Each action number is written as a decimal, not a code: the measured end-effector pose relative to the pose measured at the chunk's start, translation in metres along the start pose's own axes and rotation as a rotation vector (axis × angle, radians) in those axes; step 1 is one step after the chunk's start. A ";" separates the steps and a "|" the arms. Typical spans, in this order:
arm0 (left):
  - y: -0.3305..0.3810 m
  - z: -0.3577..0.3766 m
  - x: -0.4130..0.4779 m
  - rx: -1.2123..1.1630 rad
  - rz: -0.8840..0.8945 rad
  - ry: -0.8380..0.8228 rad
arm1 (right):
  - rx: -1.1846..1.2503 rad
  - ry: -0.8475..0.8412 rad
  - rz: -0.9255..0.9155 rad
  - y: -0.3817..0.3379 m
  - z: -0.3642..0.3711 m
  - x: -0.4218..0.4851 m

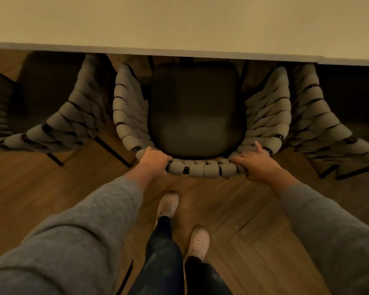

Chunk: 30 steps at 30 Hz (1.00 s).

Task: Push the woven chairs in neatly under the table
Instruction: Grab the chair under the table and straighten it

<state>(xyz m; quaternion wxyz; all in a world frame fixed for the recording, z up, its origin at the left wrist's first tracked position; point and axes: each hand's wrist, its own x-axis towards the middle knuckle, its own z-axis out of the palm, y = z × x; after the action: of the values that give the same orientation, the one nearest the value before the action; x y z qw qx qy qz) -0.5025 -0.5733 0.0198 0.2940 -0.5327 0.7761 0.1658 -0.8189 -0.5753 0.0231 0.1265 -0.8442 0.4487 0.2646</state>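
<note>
My left hand (153,161) is curled round the near rim of the middle woven chair (196,111). My right hand (256,167) grips the same rim further right, one finger sticking out straight. The seat's far edge sits just under the desk (179,22), between the left chair (73,124) and the right chair (320,124).

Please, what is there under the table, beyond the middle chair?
Below the table edge, only a shadowed strip of floor shows, beyond the middle chair's seat. The tabletop covers everything farther in.
</note>
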 end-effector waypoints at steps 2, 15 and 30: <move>-0.006 0.002 0.001 -0.005 -0.018 -0.002 | -0.047 0.033 0.085 0.001 0.001 -0.001; -0.027 -0.018 0.027 -0.025 -0.056 0.013 | -0.044 -0.017 0.245 0.005 -0.025 0.037; -0.038 -0.032 0.041 0.016 0.023 0.012 | -0.020 -0.044 0.314 0.009 -0.033 0.050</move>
<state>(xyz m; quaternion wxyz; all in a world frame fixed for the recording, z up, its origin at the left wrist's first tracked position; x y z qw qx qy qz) -0.4870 -0.6358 0.0209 0.2916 -0.5226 0.7851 0.1599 -0.7924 -0.6300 0.0230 0.0849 -0.7589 0.5695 0.3041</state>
